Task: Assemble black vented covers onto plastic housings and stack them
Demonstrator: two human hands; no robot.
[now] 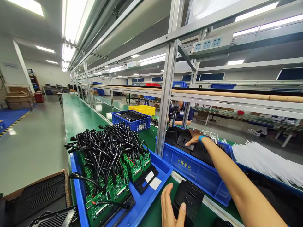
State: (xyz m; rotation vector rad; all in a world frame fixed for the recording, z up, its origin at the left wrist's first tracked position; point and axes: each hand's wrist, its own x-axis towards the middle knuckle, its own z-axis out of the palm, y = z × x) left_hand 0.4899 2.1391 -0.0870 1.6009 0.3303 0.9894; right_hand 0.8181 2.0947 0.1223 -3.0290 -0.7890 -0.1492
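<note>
At the bottom centre, my left hand (pixel 172 208) lies by a black plastic housing (pixel 189 198) on the green bench, fingers apart and thumb over the housing's near face. My right hand (pixel 194 137), with a blue band at the wrist, reaches into a blue bin (pixel 196 171) of black plastic parts. Its fingers are spread over a black cover (pixel 184 138) in that bin. Left of my left hand, a blue tray (pixel 151 197) holds green circuit boards (pixel 113 189) with a heap of black cables (pixel 104 151).
Black vented covers (pixel 42 197) lie in a carton at the lower left. Behind the tray are a blue bin (pixel 141 126) and a yellow bin (pixel 142 110). A metal post (pixel 165 94) rises beside the right bin. White strips (pixel 267 160) lie at the right. A person (pixel 187 116) sits beyond.
</note>
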